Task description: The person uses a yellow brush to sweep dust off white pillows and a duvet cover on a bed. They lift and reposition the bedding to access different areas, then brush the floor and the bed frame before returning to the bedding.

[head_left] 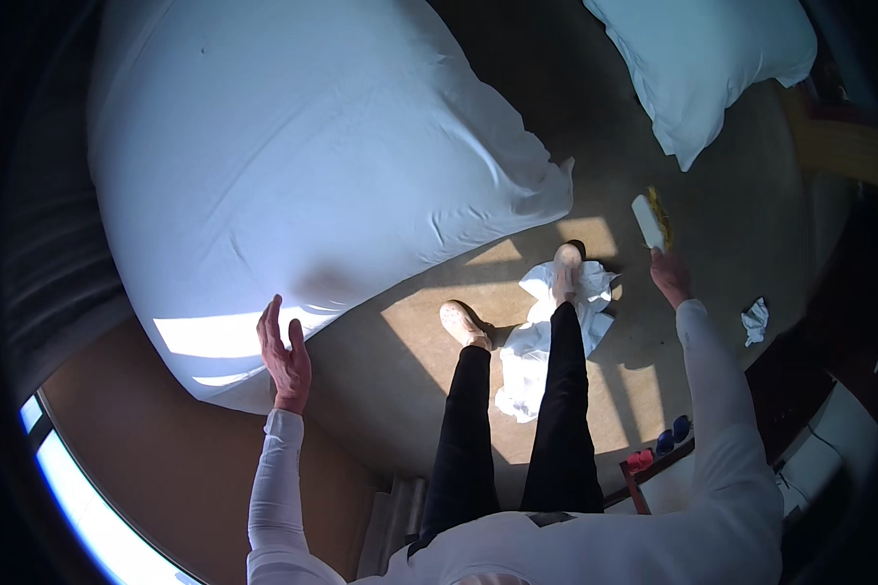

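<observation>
My right hand [671, 279] grips the handle of a white brush [649, 223] with yellowish bristles, held out over the floor on the right. My left hand [287, 358] is raised near the bed's lower edge, its fingers apart and nothing in it. Whether it touches the sheet cannot be told. A white sheet [322, 146] covers the large bed before me, wrinkled at the right corner. Sunlight falls in a bright patch on its near side. Under one of my shoes [568, 257] lies a crumpled white cloth [530, 365], spread over the floor.
A second white-covered bed or large cushion [717, 51] stands at the upper right. A small crumpled white piece [755, 322] lies on the brown floor [424, 358]. Red objects [639, 460] and blue objects [673, 435] sit along furniture at the lower right. A bright window [95, 504] borders the lower left.
</observation>
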The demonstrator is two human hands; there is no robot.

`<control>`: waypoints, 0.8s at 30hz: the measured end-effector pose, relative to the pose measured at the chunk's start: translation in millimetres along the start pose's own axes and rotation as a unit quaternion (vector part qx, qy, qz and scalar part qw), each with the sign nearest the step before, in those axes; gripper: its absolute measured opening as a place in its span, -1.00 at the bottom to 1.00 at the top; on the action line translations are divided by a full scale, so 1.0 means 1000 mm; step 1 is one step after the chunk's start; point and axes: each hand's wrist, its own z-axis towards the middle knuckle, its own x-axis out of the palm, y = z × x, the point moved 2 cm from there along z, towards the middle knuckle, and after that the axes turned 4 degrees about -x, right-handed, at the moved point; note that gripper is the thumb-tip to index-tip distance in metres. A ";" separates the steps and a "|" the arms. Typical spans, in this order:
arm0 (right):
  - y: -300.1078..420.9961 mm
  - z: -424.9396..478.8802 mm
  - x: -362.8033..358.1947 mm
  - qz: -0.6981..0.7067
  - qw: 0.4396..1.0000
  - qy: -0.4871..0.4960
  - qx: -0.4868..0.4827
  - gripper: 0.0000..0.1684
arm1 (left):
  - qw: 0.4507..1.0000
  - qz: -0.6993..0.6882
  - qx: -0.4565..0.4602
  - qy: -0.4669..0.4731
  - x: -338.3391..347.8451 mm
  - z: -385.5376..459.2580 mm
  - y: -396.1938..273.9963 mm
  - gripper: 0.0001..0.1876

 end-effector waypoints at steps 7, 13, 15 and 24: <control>0.084 -0.015 -0.046 0.228 0.964 -0.130 -0.045 -0.48 | 0.963 0.168 0.205 0.055 0.203 0.092 -0.196 -0.29; 0.282 -0.055 -0.089 0.417 0.806 -0.144 -0.394 -0.64 | 0.736 -0.219 0.089 0.634 0.286 -0.099 -0.184 -0.54; 0.238 -0.048 0.008 0.424 0.850 -0.080 -0.301 -0.66 | 0.824 -0.203 0.293 0.441 0.236 -0.097 -0.189 -0.72; 0.074 0.005 0.112 0.258 0.963 0.080 0.015 -0.43 | 0.981 0.167 -0.043 -0.091 0.140 0.172 -0.141 -0.33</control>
